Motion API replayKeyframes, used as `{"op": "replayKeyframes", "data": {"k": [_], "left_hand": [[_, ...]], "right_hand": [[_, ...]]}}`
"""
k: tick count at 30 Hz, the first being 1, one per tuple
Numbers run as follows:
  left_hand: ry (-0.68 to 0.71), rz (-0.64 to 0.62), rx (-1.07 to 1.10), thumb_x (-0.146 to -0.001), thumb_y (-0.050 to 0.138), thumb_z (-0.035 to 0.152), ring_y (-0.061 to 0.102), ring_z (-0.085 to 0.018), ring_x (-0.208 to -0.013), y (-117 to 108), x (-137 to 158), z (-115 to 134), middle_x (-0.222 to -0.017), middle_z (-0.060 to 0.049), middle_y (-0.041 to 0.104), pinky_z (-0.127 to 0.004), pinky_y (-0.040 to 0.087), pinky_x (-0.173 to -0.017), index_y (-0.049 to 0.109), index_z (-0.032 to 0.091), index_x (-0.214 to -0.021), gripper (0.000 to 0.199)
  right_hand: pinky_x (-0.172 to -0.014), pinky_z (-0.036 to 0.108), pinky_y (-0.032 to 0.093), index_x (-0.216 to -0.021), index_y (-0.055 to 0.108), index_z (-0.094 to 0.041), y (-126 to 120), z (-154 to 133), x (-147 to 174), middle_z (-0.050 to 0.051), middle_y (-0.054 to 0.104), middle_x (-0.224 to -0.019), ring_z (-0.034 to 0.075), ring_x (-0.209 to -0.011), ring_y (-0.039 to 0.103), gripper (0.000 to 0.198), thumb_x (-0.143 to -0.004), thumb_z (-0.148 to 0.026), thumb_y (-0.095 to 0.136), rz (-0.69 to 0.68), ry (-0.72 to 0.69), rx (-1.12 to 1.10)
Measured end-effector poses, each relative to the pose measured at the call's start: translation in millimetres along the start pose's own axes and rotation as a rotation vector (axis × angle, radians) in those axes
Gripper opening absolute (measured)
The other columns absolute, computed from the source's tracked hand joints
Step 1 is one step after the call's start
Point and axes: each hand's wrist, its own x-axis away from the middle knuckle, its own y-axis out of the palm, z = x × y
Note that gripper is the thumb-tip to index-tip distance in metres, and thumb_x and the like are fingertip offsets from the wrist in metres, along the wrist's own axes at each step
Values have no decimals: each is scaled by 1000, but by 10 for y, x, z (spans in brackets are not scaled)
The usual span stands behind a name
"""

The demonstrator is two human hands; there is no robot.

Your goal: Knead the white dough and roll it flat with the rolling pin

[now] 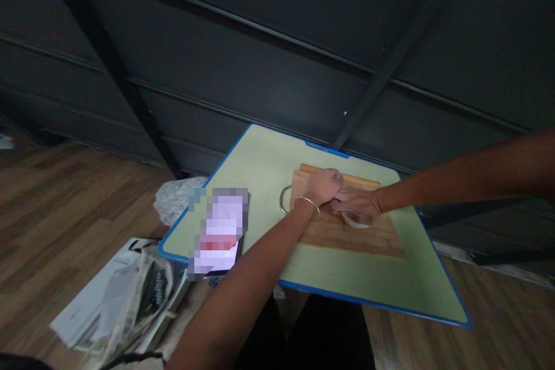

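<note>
A wooden board (347, 243) with a curved metal handle lies on the small table. My right hand (359, 202) is palm down over a pale piece of dough (356, 223), whose near edge shows below the palm. Its fingers curl round the dough and point left. My left hand (324, 183), with a bangle at the wrist, is closed at the board's far side and touches the right fingertips. What lies under its curled fingers is hidden. Just behind both hands, a wooden rolling pin (362, 180) lies along the board's far edge.
The pale green table (269, 150) has a blue rim. A phone (223, 225), partly blurred out, lies at its left side. On the wood floor stand a white box (97, 295), a cloth bag (145, 295) and a crumpled plastic bag (173, 199). A dark panelled wall (260, 58) rises behind.
</note>
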Motion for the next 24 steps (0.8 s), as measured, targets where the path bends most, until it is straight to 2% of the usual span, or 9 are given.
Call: {"op": "replayKeyframes", "data": {"k": [3,5,6,8,10,13,17,20,24], "left_hand": [[-3,12,-7,-100,51,24,64,-20,-77,15,41,-107,-83,-9,76,-31,41,-70,74,18,-80,31],[-17,8,8,-101,49,26,62,-19,-75,14,45,-192,-79,-7,73,-30,41,-70,69,19,-75,34],[-17,-5,7,-101,48,27,61,-19,-74,11,25,-228,-78,-6,72,-30,41,-70,67,19,-73,35],[-24,17,4,-101,46,28,59,-18,-72,3,-44,-273,-76,-5,70,-30,41,-70,61,20,-68,37],[-19,38,-16,-100,47,29,57,-18,-70,-2,-100,-280,-71,-4,66,-30,40,-70,56,21,-65,37],[-28,53,-21,-98,48,25,53,-17,-67,-7,-101,-252,-64,-1,59,-29,38,-69,49,22,-61,37],[-71,77,-20,-93,51,22,48,-16,-65,-23,-69,-218,-62,1,54,-28,38,-67,45,22,-58,35],[-88,103,-34,-91,53,22,51,-17,-67,-48,-73,-198,-62,-1,57,-29,41,-68,53,22,-60,31],[-65,95,-70,-92,57,27,54,-20,-68,-95,-76,-172,-60,-2,59,-32,42,-68,62,21,-64,29]], "right_hand": [[-96,43,50,-87,67,-28,37,14,-137,10,72,-101,27,-95,61,28,-86,-55,67,39,-64,54],[-98,46,50,-96,69,-26,85,-45,-164,12,73,-108,28,-98,62,15,-88,-37,63,109,-121,250],[-98,47,51,-99,70,-24,117,-79,-155,13,73,-110,28,-98,63,16,-87,-29,61,137,-135,359],[-101,49,51,-106,70,-22,217,-140,-98,14,72,-114,29,-106,62,21,-88,-21,58,261,-83,497],[-103,50,50,-112,68,-20,387,-202,-20,16,71,-118,29,-111,61,23,-97,-18,52,449,57,521],[-104,50,50,-112,66,-20,707,-334,41,14,69,-116,29,-111,61,18,-106,-22,50,622,273,453],[-110,54,47,-116,65,-21,910,-488,-80,15,68,-125,33,-123,59,18,-100,-31,66,716,400,387],[-108,50,49,-103,65,-23,854,-470,-228,13,71,-116,31,-117,63,6,-98,-21,64,798,408,301],[-88,38,56,-99,60,-23,742,-317,-291,10,72,-103,25,-95,67,1,-98,-23,60,1095,312,-80]]}}
